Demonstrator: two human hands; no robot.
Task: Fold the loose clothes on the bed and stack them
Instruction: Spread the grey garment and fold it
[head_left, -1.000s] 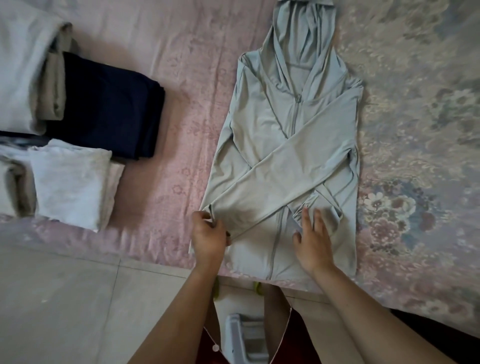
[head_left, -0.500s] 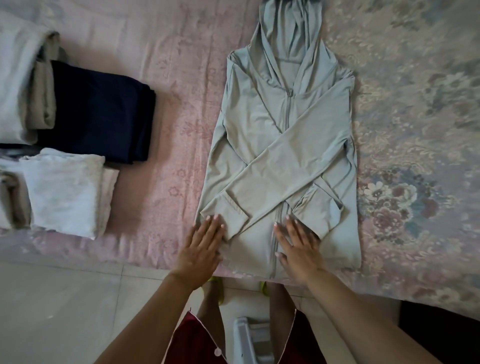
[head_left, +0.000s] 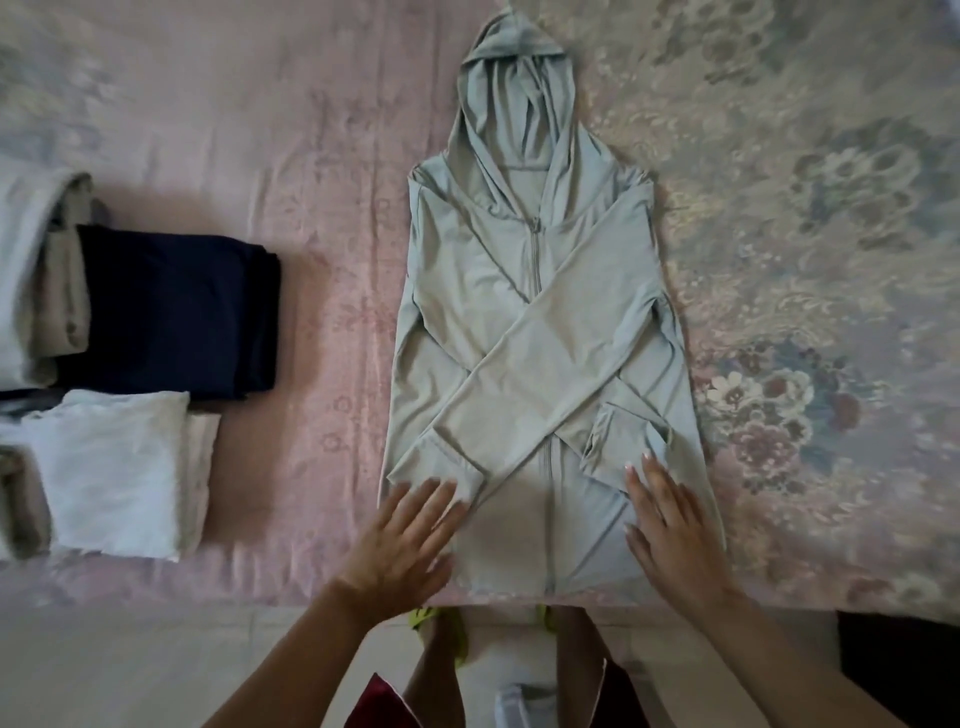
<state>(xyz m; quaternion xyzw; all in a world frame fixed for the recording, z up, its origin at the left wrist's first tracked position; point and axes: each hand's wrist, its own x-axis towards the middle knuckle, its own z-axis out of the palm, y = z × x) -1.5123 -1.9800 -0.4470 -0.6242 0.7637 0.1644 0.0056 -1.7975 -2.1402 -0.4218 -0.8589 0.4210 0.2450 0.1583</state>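
Observation:
A pale green zip hoodie (head_left: 540, 332) lies flat on the bed, hood pointing away from me, both sleeves crossed over its front. My left hand (head_left: 402, 551) rests flat with fingers spread at the hem's left corner, partly on the sheet. My right hand (head_left: 670, 535) lies flat, fingers apart, on the hem's right side just below the sleeve cuff. Neither hand grips the cloth. At the left sit folded clothes: a navy piece (head_left: 176, 312), a white piece (head_left: 109, 467) and a pale grey and beige pile (head_left: 36, 270).
The bed carries a pink sheet (head_left: 291, 182) on the left and a floral cover (head_left: 810, 234) on the right. Its near edge runs just below the hoodie's hem, with the tiled floor (head_left: 156, 670), my legs and a white object below.
My left hand let go of the left cuff and both hands went flat. They have since slid apart along the hem toward its two corners, and the view has tilted so the whole hood shows.

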